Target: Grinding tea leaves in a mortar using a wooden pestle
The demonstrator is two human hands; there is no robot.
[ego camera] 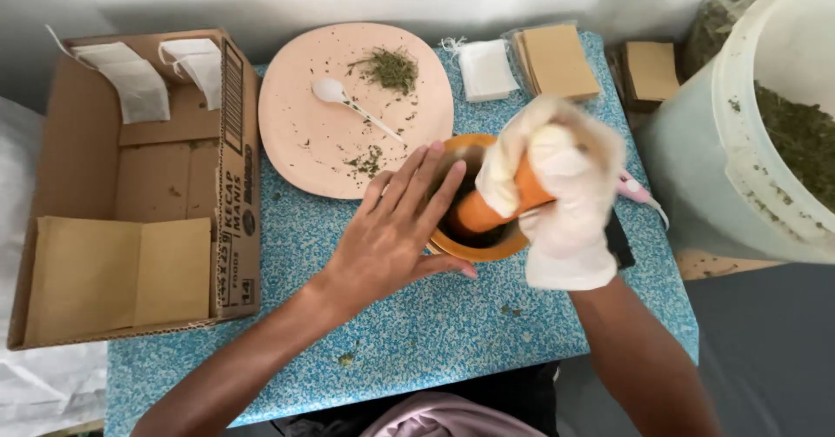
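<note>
An orange mortar bowl (483, 247) sits on the blue speckled table (417, 333). My left hand (391, 228), bare, lies flat against the bowl's left rim with fingers spread over it. My right hand (561, 185), in a white glove, grips an orange pestle (496, 206) whose end is down inside the bowl. The right hand is blurred. What lies in the bowl is hidden.
A pink plate (300, 137) with dried green herbs (389, 69) and a white spoon (335, 94) lies behind the bowl. A cardboard box (230, 193) with brown envelopes and tea bags stands left. White bags (487, 69), brown envelopes (557, 59) and a herb-filled white bucket (739, 141) are at the back right.
</note>
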